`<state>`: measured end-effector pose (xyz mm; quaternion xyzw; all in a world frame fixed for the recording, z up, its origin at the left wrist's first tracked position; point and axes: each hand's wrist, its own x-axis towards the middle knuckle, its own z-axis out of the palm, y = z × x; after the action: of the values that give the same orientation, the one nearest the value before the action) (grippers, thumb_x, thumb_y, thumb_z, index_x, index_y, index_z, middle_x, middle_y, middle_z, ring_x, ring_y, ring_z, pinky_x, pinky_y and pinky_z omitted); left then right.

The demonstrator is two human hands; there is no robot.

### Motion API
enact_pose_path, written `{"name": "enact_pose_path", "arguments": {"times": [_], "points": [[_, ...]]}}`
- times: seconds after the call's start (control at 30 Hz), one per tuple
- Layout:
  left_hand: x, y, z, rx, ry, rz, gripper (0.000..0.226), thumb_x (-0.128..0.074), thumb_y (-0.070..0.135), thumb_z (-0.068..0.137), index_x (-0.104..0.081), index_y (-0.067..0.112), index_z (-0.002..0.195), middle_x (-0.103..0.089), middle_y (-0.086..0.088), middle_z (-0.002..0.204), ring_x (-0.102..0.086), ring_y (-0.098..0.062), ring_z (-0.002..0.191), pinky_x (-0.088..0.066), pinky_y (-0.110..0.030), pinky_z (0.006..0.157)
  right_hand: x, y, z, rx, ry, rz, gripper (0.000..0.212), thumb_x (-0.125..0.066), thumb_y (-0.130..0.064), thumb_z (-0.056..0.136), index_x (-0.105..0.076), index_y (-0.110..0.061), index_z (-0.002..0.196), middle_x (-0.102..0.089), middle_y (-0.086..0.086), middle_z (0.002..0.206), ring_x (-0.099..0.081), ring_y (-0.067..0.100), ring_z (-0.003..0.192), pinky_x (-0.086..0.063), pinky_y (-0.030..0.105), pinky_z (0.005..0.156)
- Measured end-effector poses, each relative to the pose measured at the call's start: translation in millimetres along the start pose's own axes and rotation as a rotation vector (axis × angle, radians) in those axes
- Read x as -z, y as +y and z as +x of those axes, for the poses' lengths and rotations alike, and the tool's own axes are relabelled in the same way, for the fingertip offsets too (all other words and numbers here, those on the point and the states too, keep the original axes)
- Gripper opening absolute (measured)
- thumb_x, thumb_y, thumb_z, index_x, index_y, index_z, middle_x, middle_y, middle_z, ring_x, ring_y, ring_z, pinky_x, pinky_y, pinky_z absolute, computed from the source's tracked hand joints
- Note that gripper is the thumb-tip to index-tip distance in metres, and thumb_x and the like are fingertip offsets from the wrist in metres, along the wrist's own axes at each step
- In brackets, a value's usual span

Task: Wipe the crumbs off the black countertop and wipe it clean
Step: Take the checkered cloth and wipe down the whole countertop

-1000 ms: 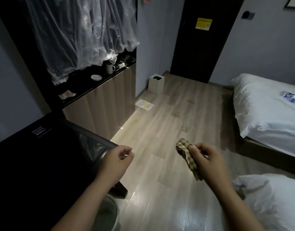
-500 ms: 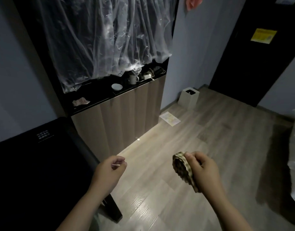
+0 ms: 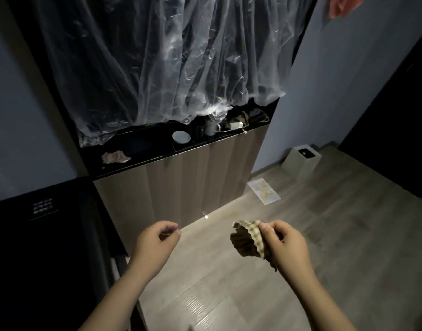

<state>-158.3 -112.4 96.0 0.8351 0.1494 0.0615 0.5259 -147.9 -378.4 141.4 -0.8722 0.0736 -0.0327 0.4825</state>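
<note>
The fingers (image 3: 267, 233) of the right hand (image 3: 286, 248) clench a checked cloth (image 3: 247, 241); the left hand (image 3: 155, 244) is loosely curled, holding nothing. A white cup (image 3: 211, 128) stands on the black bench (image 3: 145, 149).

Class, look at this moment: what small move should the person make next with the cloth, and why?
Probably reach the right hand forward until the checked cloth meets the black countertop. The hand grips the cloth over the floor, short of the countertop, so wiping cannot begin yet; the left hand holds nothing visible.
</note>
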Motion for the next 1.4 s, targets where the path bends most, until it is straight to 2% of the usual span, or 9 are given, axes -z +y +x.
{"name": "enact_pose_path", "arguments": {"times": [0.3,0.53,0.73,0.93,1.1,1.17,1.27,1.33,1.4], "points": [[-45.9,26.1,58.4,0.125,0.261,0.026,0.011,-0.069,0.014,0.084,-0.07,0.02,0.093,-0.066,0.013,0.087,-0.056,0.018,0.075,-0.041,0.001,0.064,-14.0,-2.2,158.3,0.165,-0.242,0.04,0.034,-0.052,-0.034,0.095,-0.053,-0.009,0.072,-0.056,0.004,0.052,-0.054,0.019,0.045,-0.043,0.028,0.047],[-63.8,40.9,71.7,0.257,0.462,0.015,0.012,-0.067,0.015,0.085,-0.068,0.023,0.094,-0.065,0.014,0.085,-0.054,0.02,0.076,-0.04,0.001,0.065,-40.6,-37.3,253.1,0.328,-0.437,0.044,0.04,-0.051,-0.032,0.097,-0.045,-0.015,0.061,-0.047,-0.008,0.057,-0.046,0.002,0.053,-0.036,0.018,0.052],[-60.0,24.1,89.2,0.362,0.591,-0.069,0.014,-0.068,0.014,0.085,-0.069,0.017,0.099,-0.068,0.011,0.087,-0.058,0.016,0.077,-0.042,0.001,0.064,-95.5,-58.3,292.2,0.254,-0.76,0.16,0.039,-0.053,-0.042,0.094,-0.06,-0.008,0.077,-0.061,0.011,0.072,-0.055,0.012,0.069,-0.044,0.033,0.069],[-36.3,21.2,135.5,0.285,0.475,-0.206,0.021,-0.071,0.024,0.083,-0.069,0.029,0.103,-0.071,0.01,0.097,-0.064,0.002,0.093,-0.048,-0.009,0.076,-140.9,-100.5,308.9,0.303,-1.09,0.145,0.034,-0.059,-0.039,0.093,-0.066,-0.008,0.082,-0.063,0.009,0.073,-0.056,0.016,0.069,-0.044,0.034,0.072],[-25.2,28.8,179.2,0.161,0.116,-0.366,0.066,-0.073,0.052,0.068,-0.05,0.04,0.129,-0.056,0.021,0.13,-0.046,0.005,0.124,-0.04,-0.025,0.102,-170.0,-137.6,320.3,0.237,-1.263,0.214,0.036,-0.061,-0.037,0.089,-0.067,-0.002,0.088,-0.069,0.02,0.085,-0.061,0.024,0.076,-0.046,0.034,0.075],[-26.6,32.0,195.6,0.154,0.048,-0.408,0.065,-0.074,0.049,0.068,-0.049,0.044,0.127,-0.055,0.021,0.131,-0.043,0.004,0.127,-0.037,-0.026,0.104,-178.0,-146.8,326.0,0.226,-1.315,0.229,0.035,-0.059,-0.033,0.091,-0.067,0.001,0.092,-0.069,0.024,0.089,-0.063,0.025,0.077,-0.048,0.033,0.074],[-23.0,31.9,217.0,0.128,0.121,-0.232,0.034,-0.072,0.043,0.073,-0.067,0.02,0.098,-0.068,0.011,0.094,-0.061,-0.003,0.095,-0.049,-0.032,0.086,-189.7,-155.5,340.7,0.31,-1.248,0.192,0.036,-0.062,-0.032,0.091,-0.064,0.003,0.081,-0.063,0.011,0.07,-0.055,0.015,0.064,-0.044,0.026,0.063],[-14.8,30.5,228.5,0.148,0.182,-0.125,0.036,-0.072,0.037,0.077,-0.058,0.004,0.069,-0.051,0.005,0.064,-0.048,-0.005,0.063,-0.039,-0.029,0.062,-196.9,-159.0,353.5,0.456,-1.069,0.113,0.035,-0.066,-0.028,0.089,-0.062,0.002,0.071,-0.056,-0.001,0.06,-0.047,0.007,0.055,-0.039,0.019,0.056],[-6.6,32.0,238.0,0.221,0.23,-0.062,0.042,-0.072,0.028,0.082,-0.046,0.008,0.056,-0.036,0.002,0.056,-0.034,-0.007,0.054,-0.026,-0.028,0.054,-201.9,-160.5,363.5,0.605,-0.943,0.051,0.028,-0.07,-0.026,0.086,-0.065,-0.009,0.065,-0.06,-0.01,0.059,-0.051,0.003,0.054,-0.041,0.016,0.055]]}}
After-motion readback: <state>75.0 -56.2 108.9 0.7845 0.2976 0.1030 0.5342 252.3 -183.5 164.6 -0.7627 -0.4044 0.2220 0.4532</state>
